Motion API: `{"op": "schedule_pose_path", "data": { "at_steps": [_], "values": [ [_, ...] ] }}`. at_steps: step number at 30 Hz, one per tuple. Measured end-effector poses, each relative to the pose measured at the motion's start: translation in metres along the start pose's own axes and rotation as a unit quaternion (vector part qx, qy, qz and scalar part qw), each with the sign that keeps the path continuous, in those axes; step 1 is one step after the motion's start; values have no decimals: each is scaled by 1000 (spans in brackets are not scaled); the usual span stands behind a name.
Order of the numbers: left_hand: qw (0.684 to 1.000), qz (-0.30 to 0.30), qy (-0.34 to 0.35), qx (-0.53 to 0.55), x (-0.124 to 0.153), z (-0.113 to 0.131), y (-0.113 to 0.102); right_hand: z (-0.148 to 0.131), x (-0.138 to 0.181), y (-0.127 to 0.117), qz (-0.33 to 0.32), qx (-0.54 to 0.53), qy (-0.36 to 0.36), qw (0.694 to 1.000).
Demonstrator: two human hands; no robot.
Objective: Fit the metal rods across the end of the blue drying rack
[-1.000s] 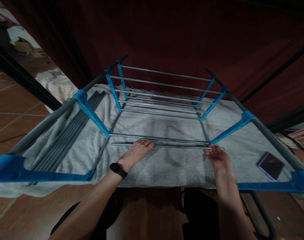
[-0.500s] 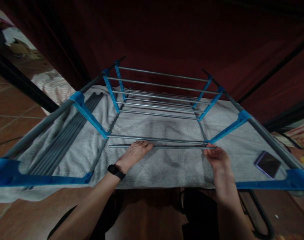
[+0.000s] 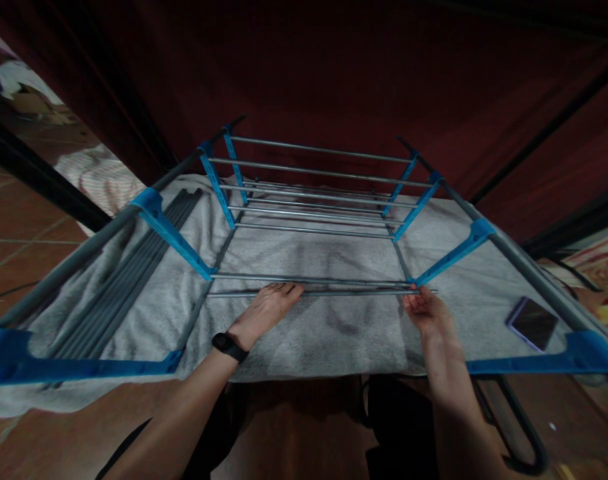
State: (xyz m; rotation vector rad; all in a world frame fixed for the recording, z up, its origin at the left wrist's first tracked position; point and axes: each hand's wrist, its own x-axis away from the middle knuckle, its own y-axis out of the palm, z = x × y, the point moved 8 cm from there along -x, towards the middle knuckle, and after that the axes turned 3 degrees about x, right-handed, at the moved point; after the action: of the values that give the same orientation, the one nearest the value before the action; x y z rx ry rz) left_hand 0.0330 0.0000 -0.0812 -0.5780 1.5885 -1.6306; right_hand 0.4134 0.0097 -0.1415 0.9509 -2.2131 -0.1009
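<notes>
Gripping a rod (image 3: 354, 292), the left hand (image 3: 269, 310) is lying palm down over it, fingers curling, at nine o'clock, hours being counted from the rod's middle. The right hand (image 3: 429, 310) is pinching it at three, just short of its tip. Toward twelve, the rack's (image 3: 174, 243) nearest bar (image 3: 344, 281) is running almost parallel, a narrow gap separating the two. The rod's left tip is ending close to the left rail (image 3: 197, 317); its right tip is poking past the fingers, near the foot of a blue bracket (image 3: 454, 252). Whether it is touching there is hard to say, the spot being small and dim. Toward six, blanket (image 3: 329, 347) is stretching from the hands to its front edge, leaving room on the near side, with the knees (image 3: 404, 427) sitting just beyond. Spare rods (image 3: 129, 273) are lying side by side at nine, outside the rail. A phone (image 3: 534, 325) is resting at three, near the rack's front right corner. A curtain (image 3: 329, 73) is hanging at twelve, behind everything.
</notes>
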Motion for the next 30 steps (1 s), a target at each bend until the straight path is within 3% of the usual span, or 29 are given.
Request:
{"op": "schedule_pose_path", "data": {
  "at_steps": [5,13,24,30],
  "values": [
    [1000,12,-1,-7,1,-4,-3,7,6,9,-20,1,29,999],
    [999,17,-25,-10,3,-18,-11,9,7,12,-29,-22,9,999],
    [998,54,-10,19,1,-13,-10,21,17,33,-76,-32,2,997],
    [998,52,-1,23,-4,-7,-7,34,30,55,-142,-12,21,990]
  ]
}}
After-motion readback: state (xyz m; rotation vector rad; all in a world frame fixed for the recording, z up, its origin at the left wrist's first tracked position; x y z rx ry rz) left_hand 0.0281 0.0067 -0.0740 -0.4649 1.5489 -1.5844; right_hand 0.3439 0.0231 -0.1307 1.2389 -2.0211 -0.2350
